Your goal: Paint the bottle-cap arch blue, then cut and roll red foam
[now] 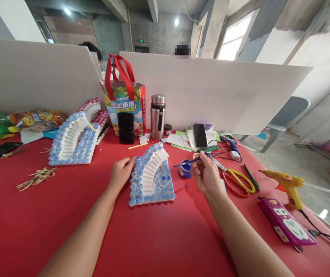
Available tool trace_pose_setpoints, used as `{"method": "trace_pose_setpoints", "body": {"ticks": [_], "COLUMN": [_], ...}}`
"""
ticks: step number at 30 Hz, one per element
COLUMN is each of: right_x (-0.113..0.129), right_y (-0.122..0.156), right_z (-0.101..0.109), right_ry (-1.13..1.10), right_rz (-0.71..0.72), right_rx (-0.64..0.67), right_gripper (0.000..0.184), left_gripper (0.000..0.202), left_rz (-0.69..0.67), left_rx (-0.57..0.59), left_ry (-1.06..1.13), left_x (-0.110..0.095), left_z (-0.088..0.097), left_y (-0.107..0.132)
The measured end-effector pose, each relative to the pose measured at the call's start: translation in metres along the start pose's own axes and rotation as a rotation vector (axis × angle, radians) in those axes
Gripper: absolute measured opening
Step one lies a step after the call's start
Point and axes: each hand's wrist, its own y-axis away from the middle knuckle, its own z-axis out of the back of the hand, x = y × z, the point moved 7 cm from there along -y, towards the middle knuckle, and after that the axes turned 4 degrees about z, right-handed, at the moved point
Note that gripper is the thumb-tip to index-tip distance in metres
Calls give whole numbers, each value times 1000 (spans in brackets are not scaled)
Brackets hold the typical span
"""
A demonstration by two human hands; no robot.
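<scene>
A white model staircase [150, 179] edged with blue rosettes lies on the red table in front of me. My left hand [122, 172] grips its left edge between thumb and fingers. In my right hand [204, 172] is a thin blue paintbrush [192, 160], its tip pointing left toward the staircase but apart from it. Just beneath the brush tip sits a small jar of dark blue paint [185, 169], partly covered by the brush and hand. Some rosettes on the staircase's right side look darker blue than the others.
A second rosette-covered staircase [72, 138] stands at the left. A steel thermos [157, 117], a printed bag [124, 102] and phones stand at the back. To the right lie scissors [238, 182], a yellow glue gun [289, 184] and a purple power strip [286, 223] with cords.
</scene>
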Motion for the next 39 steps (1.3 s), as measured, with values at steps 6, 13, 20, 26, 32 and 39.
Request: {"method": "trace_pose_setpoints", "body": {"ticks": [6, 13, 20, 26, 32, 39], "right_x": [0, 62, 68, 36, 37, 51], "right_y": [-4, 21, 102, 125, 133, 83], "right_z": [5, -14, -68, -60, -52, 28], "right_ry": [-26, 351, 1487, 1609, 1595, 1663], "right_rz": [31, 474, 990, 908, 927, 641], "right_rx": [-13, -30, 372, 463, 604, 157], "right_gripper": [37, 25, 29, 47, 49, 38], "left_gripper": [48, 46, 45, 40, 49, 43], "left_rz": [0, 1, 96, 214, 368, 299], "left_rx": [-45, -351, 505, 1075, 1208, 901], "left_ry": [29, 87, 233, 570, 677, 571], "left_x": [-7, -32, -114, -140, -123, -115], "left_z": [4, 43, -29, -91, -104, -84], "left_y": [4, 24, 94, 170, 175, 113]}}
